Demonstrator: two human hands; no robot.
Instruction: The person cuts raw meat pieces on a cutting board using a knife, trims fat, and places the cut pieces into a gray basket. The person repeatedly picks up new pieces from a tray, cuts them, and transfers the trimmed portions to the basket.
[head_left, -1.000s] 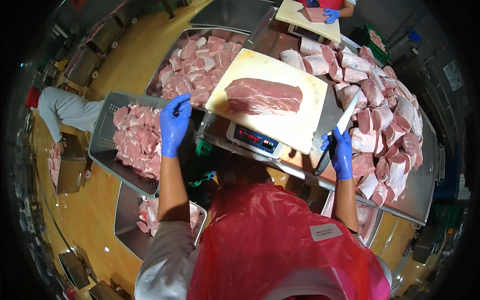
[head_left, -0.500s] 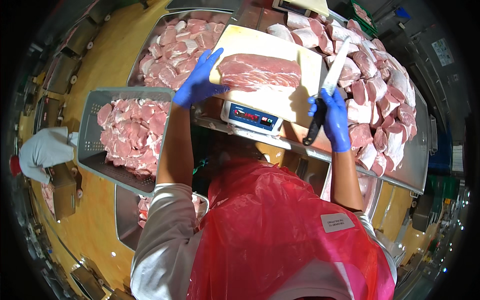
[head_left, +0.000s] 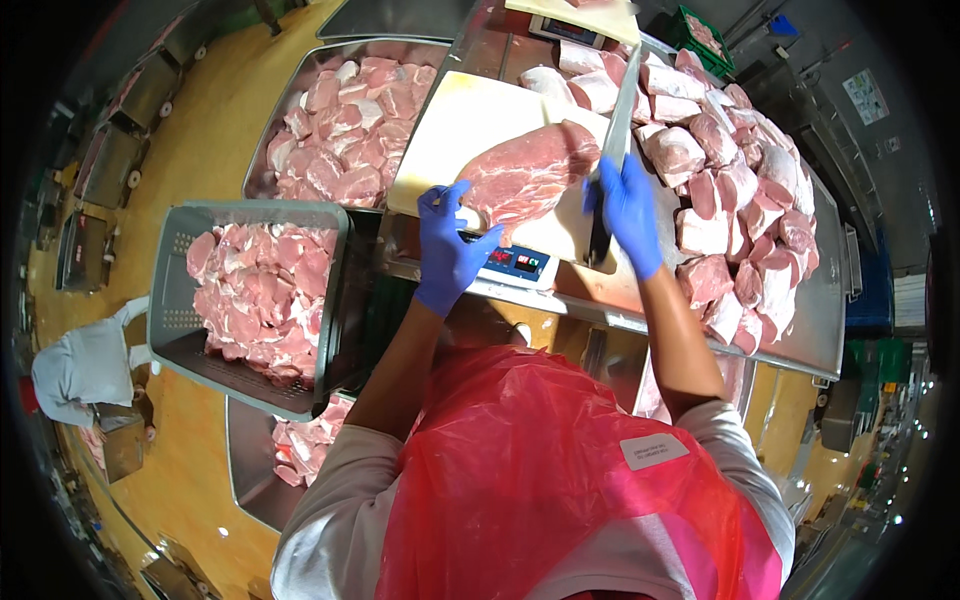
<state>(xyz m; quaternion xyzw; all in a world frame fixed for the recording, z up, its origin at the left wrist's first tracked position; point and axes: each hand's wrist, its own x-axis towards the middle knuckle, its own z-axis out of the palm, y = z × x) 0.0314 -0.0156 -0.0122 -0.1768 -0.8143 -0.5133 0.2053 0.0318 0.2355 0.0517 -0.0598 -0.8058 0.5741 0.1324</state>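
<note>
meat [head_left: 530,175] now lying slanted, near end facing left hand [head_left: 448,252], fingers spreading, grip unclear; right hand [head_left: 630,215] clenching knife [head_left: 622,115].

This is a meat-cutting place: a big meat pile [head_left: 738,188] on the right, a gray tub [head_left: 170,345] of meat pieces [head_left: 262,285] on the left, and a long knife [head_left: 621,115].
</note>
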